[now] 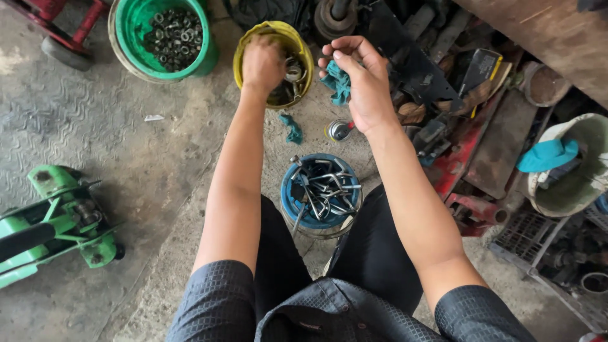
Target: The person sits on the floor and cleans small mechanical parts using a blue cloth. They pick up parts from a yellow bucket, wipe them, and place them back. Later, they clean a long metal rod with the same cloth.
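Observation:
My left hand (pixel 263 63) reaches down into a yellow bucket (pixel 305 50) of metal parts. Its fingers curl downward out of sight, so any hold on a part is hidden. My right hand (pixel 366 82) is raised to the right of that bucket, fingers apart and slightly bent, with nothing visibly in it. A teal rag (pixel 339 85) shows just beside and below its thumb. Between my knees stands a blue tin (pixel 289 199) filled with bent metal rods and keys (pixel 324 189).
A green bucket (pixel 130 44) of nuts (pixel 174 37) stands at the far left, and a green floor jack (pixel 63 218) lies left. A small metal can (pixel 339 130) and a teal scrap (pixel 292 130) are on the concrete. Red jack parts (pixel 468 168), scrap metal and a white bucket (pixel 573 193) crowd the right.

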